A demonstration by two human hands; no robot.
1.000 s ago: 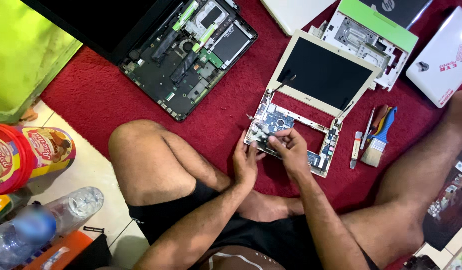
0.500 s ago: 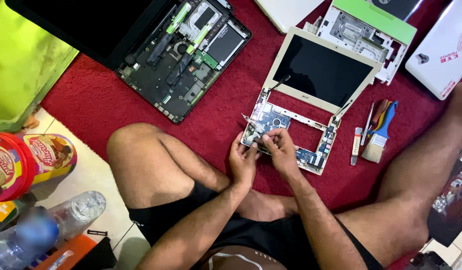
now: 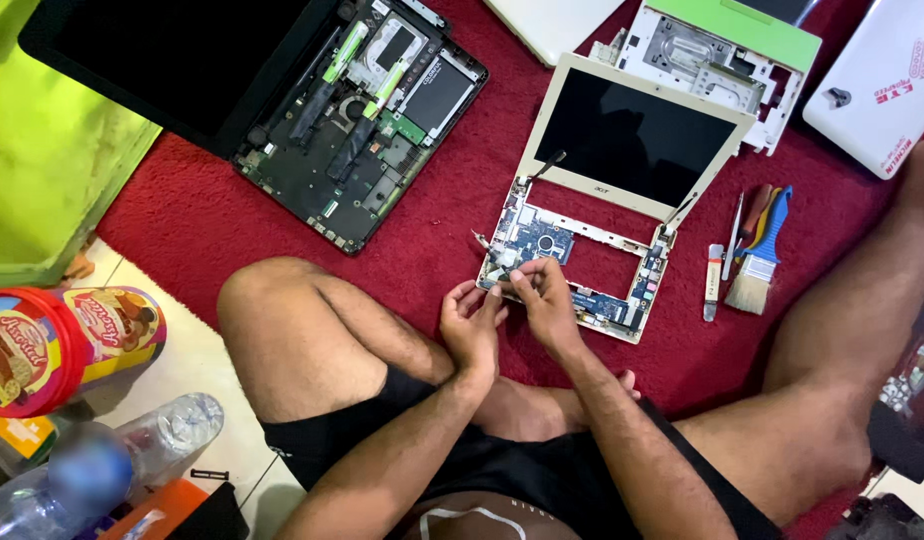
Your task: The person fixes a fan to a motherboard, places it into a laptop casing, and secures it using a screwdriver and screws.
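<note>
Both hands met at the near-left corner of the small opened laptop (image 3: pixel 582 270): the right hand (image 3: pixel 544 300) pinched at its exposed board, the left hand (image 3: pixel 472 325) curled beside it (contents unclear). A brush (image 3: pixel 760 262) lay at three o'clock, a black laptop (image 3: pixel 367 120) at ten.

Both hands (image 3: pixel 512 310) have edged nearer the small laptop's (image 3: pixel 582 270) front-left corner — fingers pinching.

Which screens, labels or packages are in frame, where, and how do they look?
Small laptop screen: centre, dark, cream bezel.
Large laptop screen: top left, black.
Tub: left floor, on its side, red lid, colourful label.
White lid: top right, red sticker.
</note>
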